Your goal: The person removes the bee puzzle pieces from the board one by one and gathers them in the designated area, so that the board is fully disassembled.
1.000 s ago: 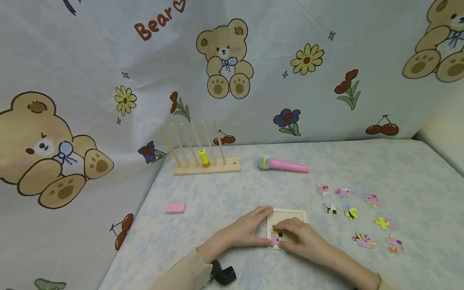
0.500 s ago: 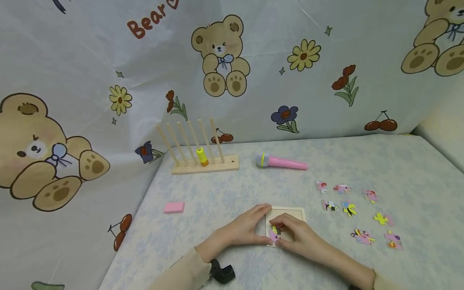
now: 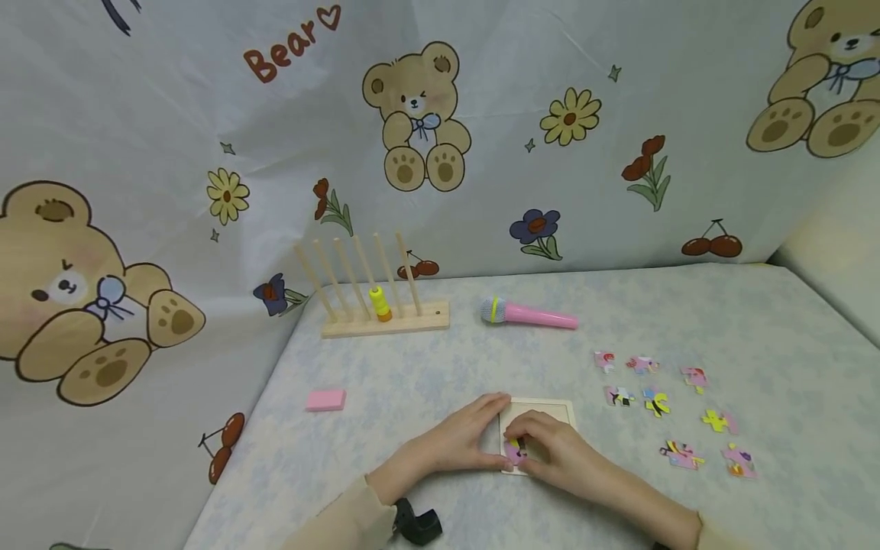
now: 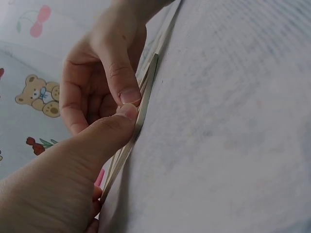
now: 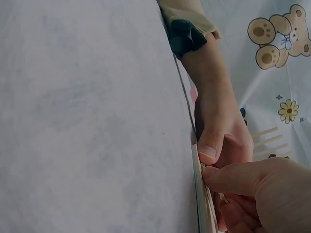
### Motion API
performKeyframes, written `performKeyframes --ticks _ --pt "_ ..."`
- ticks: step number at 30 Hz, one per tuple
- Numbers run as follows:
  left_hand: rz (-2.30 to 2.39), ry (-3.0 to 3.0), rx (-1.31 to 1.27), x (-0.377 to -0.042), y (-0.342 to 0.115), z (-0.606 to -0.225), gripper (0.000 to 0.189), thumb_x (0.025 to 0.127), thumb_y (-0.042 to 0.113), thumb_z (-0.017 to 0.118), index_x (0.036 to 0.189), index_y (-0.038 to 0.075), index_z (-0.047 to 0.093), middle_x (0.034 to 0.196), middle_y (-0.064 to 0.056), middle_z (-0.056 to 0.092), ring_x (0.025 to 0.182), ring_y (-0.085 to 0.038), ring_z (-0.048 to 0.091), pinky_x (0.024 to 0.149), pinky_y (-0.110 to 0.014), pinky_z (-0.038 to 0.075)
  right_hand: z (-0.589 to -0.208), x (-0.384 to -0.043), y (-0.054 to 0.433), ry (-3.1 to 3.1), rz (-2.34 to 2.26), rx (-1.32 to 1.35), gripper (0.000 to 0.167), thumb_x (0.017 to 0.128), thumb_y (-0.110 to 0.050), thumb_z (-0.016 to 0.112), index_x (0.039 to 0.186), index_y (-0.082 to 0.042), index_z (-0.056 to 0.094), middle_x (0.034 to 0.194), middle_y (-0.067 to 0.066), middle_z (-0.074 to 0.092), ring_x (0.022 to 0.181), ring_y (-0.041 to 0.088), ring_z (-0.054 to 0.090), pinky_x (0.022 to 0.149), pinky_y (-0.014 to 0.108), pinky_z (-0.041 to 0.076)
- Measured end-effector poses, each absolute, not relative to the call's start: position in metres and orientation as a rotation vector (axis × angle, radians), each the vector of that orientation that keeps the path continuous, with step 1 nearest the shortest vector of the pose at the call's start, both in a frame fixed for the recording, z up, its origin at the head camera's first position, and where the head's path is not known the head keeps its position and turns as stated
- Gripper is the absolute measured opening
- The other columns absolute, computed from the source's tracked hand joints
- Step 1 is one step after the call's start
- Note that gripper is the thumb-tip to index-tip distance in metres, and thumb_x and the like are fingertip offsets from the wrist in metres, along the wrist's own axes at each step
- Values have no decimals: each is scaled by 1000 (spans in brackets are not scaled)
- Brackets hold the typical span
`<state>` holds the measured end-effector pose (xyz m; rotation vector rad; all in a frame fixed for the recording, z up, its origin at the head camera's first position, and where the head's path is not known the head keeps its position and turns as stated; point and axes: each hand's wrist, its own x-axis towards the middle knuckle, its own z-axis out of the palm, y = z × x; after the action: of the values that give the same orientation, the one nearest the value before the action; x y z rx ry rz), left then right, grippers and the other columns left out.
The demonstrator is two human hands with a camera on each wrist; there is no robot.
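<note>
My left hand (image 3: 457,439) holds the left side of a small square wooden puzzle tray (image 3: 539,401), thumb at the near left corner and fingers at the far one. In the tray's near left corner lies a pink, yellow and black puzzle piece (image 3: 512,454), pinched by my right hand (image 3: 567,454) between thumb and fingers. The left wrist view shows the right thumb (image 4: 127,90) and left thumb (image 4: 124,116) tip to tip over the tray's edge. From the right wrist, the tray (image 5: 198,194) appears edge-on and the piece is hidden.
Several loose puzzle pieces (image 3: 656,402) are spread right of the tray. Behind stand a wooden peg rack (image 3: 412,321) with yellow and orange beads (image 3: 380,302) and a pink toy microphone (image 3: 539,316). A pink block (image 3: 325,400) lies to the left.
The pinched puzzle piece has shifted and turned slightly in the tray's near left corner under my right fingers. My left hand keeps its place on the tray; the head view has tilted a little.
</note>
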<state>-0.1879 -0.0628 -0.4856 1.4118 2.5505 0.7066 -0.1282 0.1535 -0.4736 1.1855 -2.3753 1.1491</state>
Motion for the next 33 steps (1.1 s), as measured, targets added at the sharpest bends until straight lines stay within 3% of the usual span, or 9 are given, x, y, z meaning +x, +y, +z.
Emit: performKeyframes --ticks 12,17,23,28,33 --pt "724 2548 1419 -194 -56 -481 93 83 53 66 148 2 24 150 -10 28 137 -16 25 108 -30 27 -461 -141 162 -2460 1050 1205 34 72 -1 77 102 -7 63 104 -1 61 97 14 57 84 28 49" --pt "722 2535 1390 -194 -55 -481 95 82 54 66 149 4 22 150 -8 27 137 -15 25 108 -30 28 -448 -141 180 -2546 1189 1100 32 77 -2 76 106 -7 64 107 1 62 94 14 59 82 32 51" --pt "694 2549 1360 -194 -54 -480 95 82 56 65 150 5 21 151 -7 26 136 -16 26 107 -30 29 -433 -135 218 -2616 1256 845 33 80 -14 77 111 -9 65 108 -2 62 95 12 61 83 34 52" --pt "686 2557 1364 -194 -55 -479 95 81 55 66 150 6 22 150 -8 27 136 -17 27 107 -31 30 -434 -124 251 -2662 1242 638 36 79 -13 77 112 -10 65 111 -4 61 99 8 61 85 22 49" --pt "702 2542 1346 -193 -54 -480 95 81 56 65 150 7 21 151 -7 26 136 -17 27 107 -31 30 -443 -115 275 -2626 1218 637 37 76 -7 79 110 -7 65 107 2 64 97 3 60 83 9 43"
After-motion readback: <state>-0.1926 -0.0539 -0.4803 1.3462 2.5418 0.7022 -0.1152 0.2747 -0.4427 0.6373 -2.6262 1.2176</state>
